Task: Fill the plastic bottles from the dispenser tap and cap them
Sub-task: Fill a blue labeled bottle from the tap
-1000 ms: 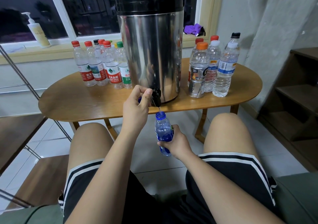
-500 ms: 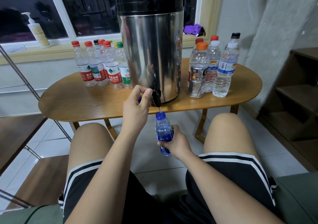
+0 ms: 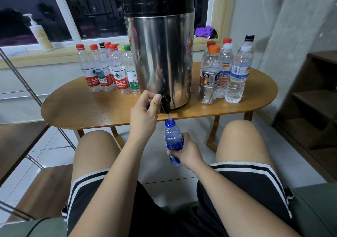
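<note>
Right, capped bottles (image 3: 105, 72) stand at the desk's (image 3: 91, 109) left end. The left hand (image 3: 144, 113) pinches the black tap (image 3: 165, 103) on the steel dispenser (image 3: 160, 54). A thin stream drops into the open blue bottle (image 3: 172, 140) just beneath, below the desk edge, and the right hand (image 3: 187, 152) is wrapped round its lower half.

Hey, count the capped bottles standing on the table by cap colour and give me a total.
Red caps: 6
Black caps: 2
White caps: 2
Orange cap: 1
Yellow cap: 1
Green cap: 1
Total: 13 in view on the table; others may hide behind. The uncapped blue bottle in the right hand is not counted.
</note>
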### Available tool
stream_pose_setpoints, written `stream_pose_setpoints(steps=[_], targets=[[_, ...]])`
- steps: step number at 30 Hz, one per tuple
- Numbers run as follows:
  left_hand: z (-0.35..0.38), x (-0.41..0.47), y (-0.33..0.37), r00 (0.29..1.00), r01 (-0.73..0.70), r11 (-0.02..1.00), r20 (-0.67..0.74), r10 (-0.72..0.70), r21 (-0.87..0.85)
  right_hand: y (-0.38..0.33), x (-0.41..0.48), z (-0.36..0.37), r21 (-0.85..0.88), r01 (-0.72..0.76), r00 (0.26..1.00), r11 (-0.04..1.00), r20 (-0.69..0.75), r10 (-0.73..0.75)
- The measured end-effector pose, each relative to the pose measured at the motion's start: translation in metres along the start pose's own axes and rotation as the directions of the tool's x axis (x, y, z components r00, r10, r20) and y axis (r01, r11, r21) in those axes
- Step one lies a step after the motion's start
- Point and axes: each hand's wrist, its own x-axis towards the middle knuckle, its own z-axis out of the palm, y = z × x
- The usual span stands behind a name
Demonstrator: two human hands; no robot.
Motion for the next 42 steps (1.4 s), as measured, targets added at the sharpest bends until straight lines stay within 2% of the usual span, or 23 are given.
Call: stream_pose_setpoints(steps=[42], targets=[[-0.001, 0.0057, -0.0025, 1.0, -0.018, 1.0, 0.014, 0.018, 0.021, -0.002, -0.0012, -0.0004, 0.005, 0.004, 1.0, 1.0, -0.002, -0.004]])
